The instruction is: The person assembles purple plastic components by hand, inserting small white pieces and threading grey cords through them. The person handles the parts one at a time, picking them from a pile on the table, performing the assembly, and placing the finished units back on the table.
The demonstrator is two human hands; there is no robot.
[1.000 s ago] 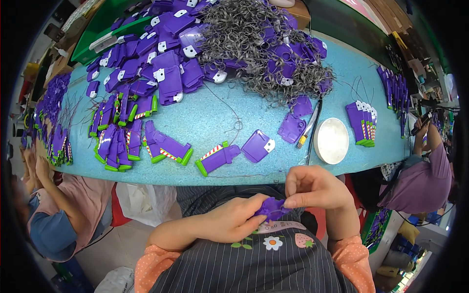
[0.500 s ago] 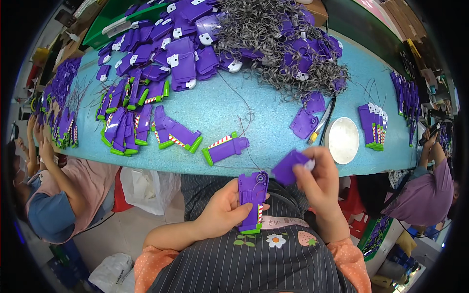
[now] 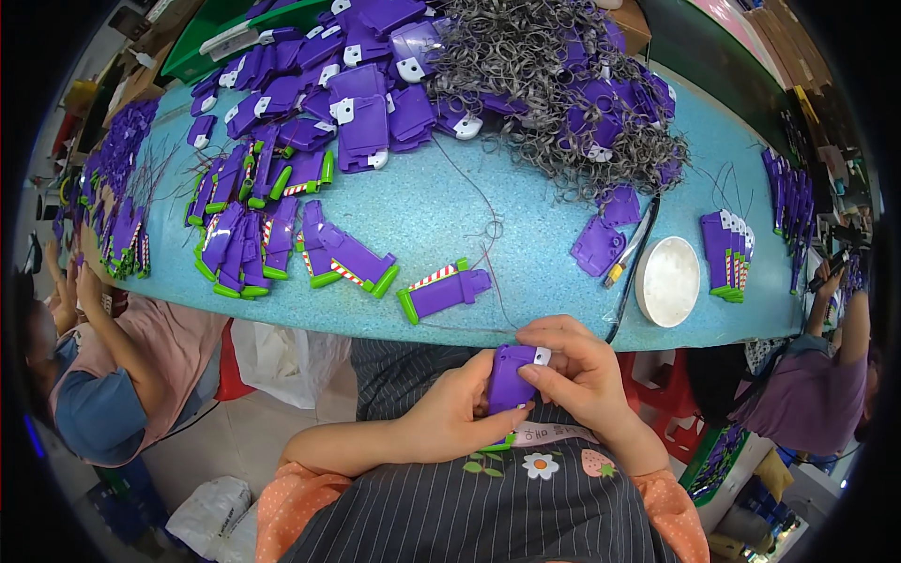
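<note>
Just off the table's near edge, my left hand (image 3: 460,408) is closed around a toy wing half; its green tip (image 3: 507,441) shows below my fingers. A purple plastic cover (image 3: 509,380) with a white corner lies over that half and hides most of it. My right hand (image 3: 587,380) pinches the cover at its white corner, fingers bent around the edge. A thin wire (image 3: 496,281) runs from my hands up across the table. On the table ahead lies a single purple wing piece (image 3: 441,293) with a green edge and a red-striped strip.
Purple covers (image 3: 361,117) and grey wire coils (image 3: 526,75) are heaped at the back. Green-edged wing pieces (image 3: 244,235) pile up at left. A white bowl (image 3: 668,281), a corded tool (image 3: 615,274) and stacked wings (image 3: 727,253) lie right. Co-workers (image 3: 122,385) sit either side.
My right hand has come left and down, bringing the cover onto the wing half in my left hand. The inside of that half, visible before, is now covered.
</note>
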